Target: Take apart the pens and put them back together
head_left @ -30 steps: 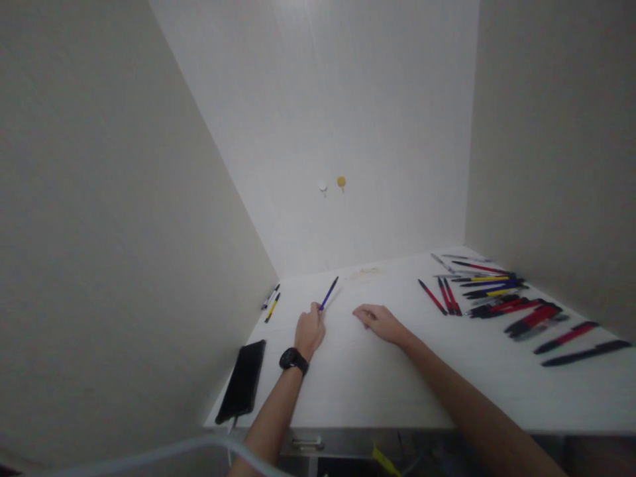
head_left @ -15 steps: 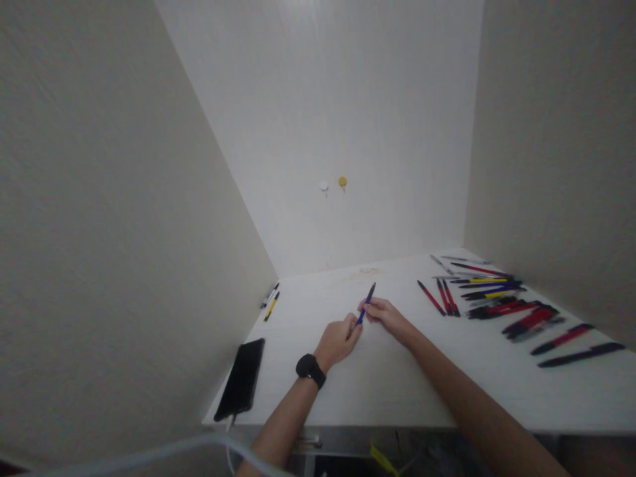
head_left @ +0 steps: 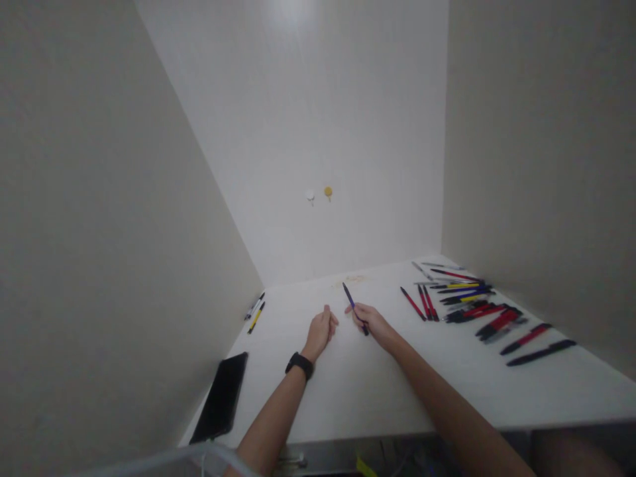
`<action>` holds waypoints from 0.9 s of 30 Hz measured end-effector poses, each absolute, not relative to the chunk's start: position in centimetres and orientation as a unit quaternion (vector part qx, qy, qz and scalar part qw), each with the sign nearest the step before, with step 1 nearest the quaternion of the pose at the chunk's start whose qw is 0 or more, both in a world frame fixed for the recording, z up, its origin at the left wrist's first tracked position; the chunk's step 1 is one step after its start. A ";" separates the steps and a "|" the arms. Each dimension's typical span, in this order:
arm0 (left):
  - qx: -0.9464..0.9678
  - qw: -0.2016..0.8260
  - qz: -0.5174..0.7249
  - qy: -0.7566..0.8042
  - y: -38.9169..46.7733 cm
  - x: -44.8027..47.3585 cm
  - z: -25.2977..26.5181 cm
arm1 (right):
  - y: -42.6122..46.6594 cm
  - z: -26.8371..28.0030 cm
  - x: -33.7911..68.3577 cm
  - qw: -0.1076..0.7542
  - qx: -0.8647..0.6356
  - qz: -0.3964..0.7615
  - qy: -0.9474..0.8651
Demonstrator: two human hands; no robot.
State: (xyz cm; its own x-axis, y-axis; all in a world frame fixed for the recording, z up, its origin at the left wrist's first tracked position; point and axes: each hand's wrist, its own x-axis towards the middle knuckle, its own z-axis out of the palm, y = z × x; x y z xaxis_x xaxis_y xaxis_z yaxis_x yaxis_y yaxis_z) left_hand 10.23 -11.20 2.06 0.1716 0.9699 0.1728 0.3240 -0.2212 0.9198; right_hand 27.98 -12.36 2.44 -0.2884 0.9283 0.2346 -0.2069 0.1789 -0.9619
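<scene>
Head cam only for this one, so everything's placed off the black phone lying at the near left side of the white desk. A dark purple-blue pen is grasped in the right hand, farther back than the phone and well off to its right. Looks like it's pinched pretty lightly, around the lower half, with the near end left poking out past the fingers. Long axis is slanted: far tip aimed toward the back wall and leaning a bit to the phone's side, near end angled away from it. Whether any of it is touching the desk can't be told.

Left hand, with the black watch on its wrist, is placed between phone and pen, loosely curled, nothing seen in it. It's near the pen but apart from it; the right hand is the only one in contact.

Just beyond the phone, a yellow-and-black pen and at least one black-and-white pen are laid side by side. Way across from the phone, a big spread of pens can be seen, with three red pens on its phone-facing side. Too blurry over there for an exact count.
</scene>
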 end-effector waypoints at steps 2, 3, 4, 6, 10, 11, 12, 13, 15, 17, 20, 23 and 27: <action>0.651 0.418 0.423 0.472 -10.9 10.2 2.3 | -12.3 2.5 28.0 0.499 -0.315 0.546 -0.595; 0.644 0.439 0.427 0.459 -10.9 10.1 2.4 | -12.3 2.5 28.0 0.492 -0.313 0.539 -0.608; 0.635 0.462 0.432 0.444 -10.9 10.0 2.5 | -12.3 2.4 28.0 0.484 -0.308 0.536 -0.620; 0.610 0.501 0.454 0.413 -11.2 9.7 2.8 | -12.3 2.2 28.0 0.463 -0.299 0.544 -0.633; 0.549 0.531 0.537 0.358 -12.1 9.7 3.2 | -12.3 1.6 27.9 0.420 -0.283 0.582 -0.636; 0.539 0.537 0.549 0.347 -12.4 9.8 3.3 | -12.4 1.6 27.9 0.412 -0.280 0.584 -0.641; 0.533 0.544 0.553 0.338 -12.6 9.9 3.3 | -12.4 1.6 27.9 0.404 -0.275 0.583 -0.649; 0.529 0.552 0.552 0.331 -12.7 10.1 3.4 | -12.5 1.6 27.9 0.398 -0.271 0.580 -0.657; 0.525 0.565 0.548 0.323 -12.9 10.2 3.4 | -12.7 1.8 28.0 0.388 -0.262 0.572 -0.674; 0.519 0.573 0.549 0.318 -13.0 10.3 3.4 | -12.9 2.1 28.0 0.382 -0.254 0.569 -0.682; 0.504 0.582 0.559 0.308 -13.0 10.2 3.4 | -13.0 2.4 28.0 0.371 -0.242 0.585 -0.679; 0.477 0.592 0.583 0.287 -13.0 10.2 3.5 | -13.1 2.7 28.1 0.367 -0.231 0.599 -0.673; 0.460 0.613 0.585 0.267 -13.0 10.2 3.5 | -13.5 3.3 28.1 0.352 -0.227 0.617 -0.666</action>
State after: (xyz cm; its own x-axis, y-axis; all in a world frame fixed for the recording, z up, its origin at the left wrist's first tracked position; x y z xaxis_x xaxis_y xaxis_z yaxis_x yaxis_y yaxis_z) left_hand 10.16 -13.04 3.51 0.1740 0.9619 0.2107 -0.4709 -0.1067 0.8757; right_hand 28.15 -13.51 3.34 -0.6491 0.7370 0.1887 -0.1323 0.1349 -0.9820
